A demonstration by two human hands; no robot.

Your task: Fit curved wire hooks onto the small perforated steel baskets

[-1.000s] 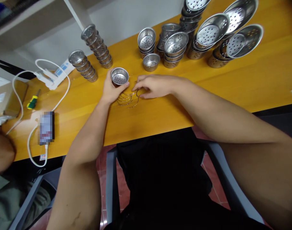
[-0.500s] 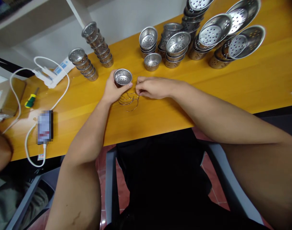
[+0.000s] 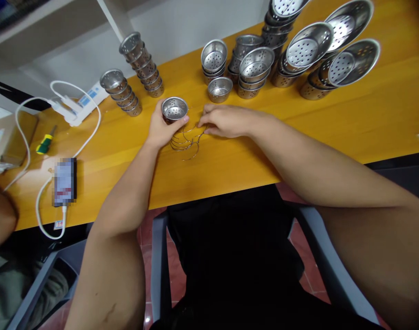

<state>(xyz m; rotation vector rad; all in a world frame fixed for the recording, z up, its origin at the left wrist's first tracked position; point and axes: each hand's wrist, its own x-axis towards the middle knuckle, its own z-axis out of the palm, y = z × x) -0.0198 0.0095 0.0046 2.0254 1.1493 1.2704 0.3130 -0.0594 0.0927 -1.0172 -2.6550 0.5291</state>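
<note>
My left hand (image 3: pixel 161 126) is wrapped around a small perforated metal cup (image 3: pixel 175 109), holding it upright with the thumb along its near side. Just to the right, my right hand (image 3: pixel 225 120) is closed in a pinch on a thin curved wire (image 3: pixel 190 130). Several more bent wires (image 3: pixel 182 147) lie loosely overlapping on the table below the cup, and where one ends and another begins is hard to tell. A shallow perforated cup (image 3: pixel 220 89) stands beyond my right hand.
Stacks of perforated cups (image 3: pixel 149 73) stand at the back left, with larger stacked perforated bowls (image 3: pixel 307 50) at the back right. On the left lie a power strip (image 3: pixel 89 103), a screwdriver (image 3: pixel 46 141), and a phone (image 3: pixel 65 182) on a white cable. Another person's arm (image 3: pixel 1 215) shows at the left edge.
My right hand has moved slightly right and away from me, drawing the thin wire from the pile beside the cup. My left hand and the cup have shifted slightly left.
</note>
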